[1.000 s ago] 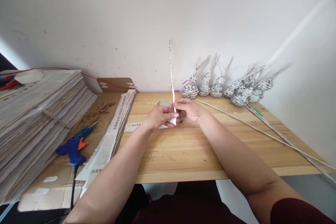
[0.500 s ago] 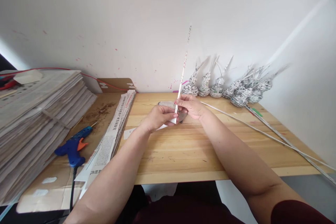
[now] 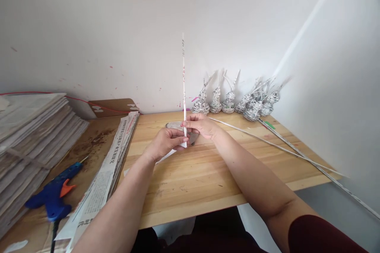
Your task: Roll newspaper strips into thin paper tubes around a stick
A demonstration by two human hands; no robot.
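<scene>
A thin rolled paper tube (image 3: 183, 75) with printed marks stands nearly upright between my hands. My left hand (image 3: 166, 143) is closed on its lower end, thumb against the paper. Just above, my right hand (image 3: 202, 125) pinches the tube between thumb and fingers. A flat white paper strip (image 3: 165, 156) trails from the tube's bottom, under my left hand, toward the table. Behind my fingers lies a speckled grey object (image 3: 174, 125), partly hidden, whose kind I cannot make out.
Several woven paper gourd shapes (image 3: 228, 102) line the wall at right. Long paper rods (image 3: 267, 141) cross the wooden table (image 3: 190, 189) and overhang its edge. At left are newspaper strips (image 3: 111, 162), a blue glue gun (image 3: 55, 193) and a tall paper stack (image 3: 38, 138).
The view has shifted, so the table and things on it appear farther left. The paper tube, leaning right before, is now nearly upright. Both hands keep their grip on it.
</scene>
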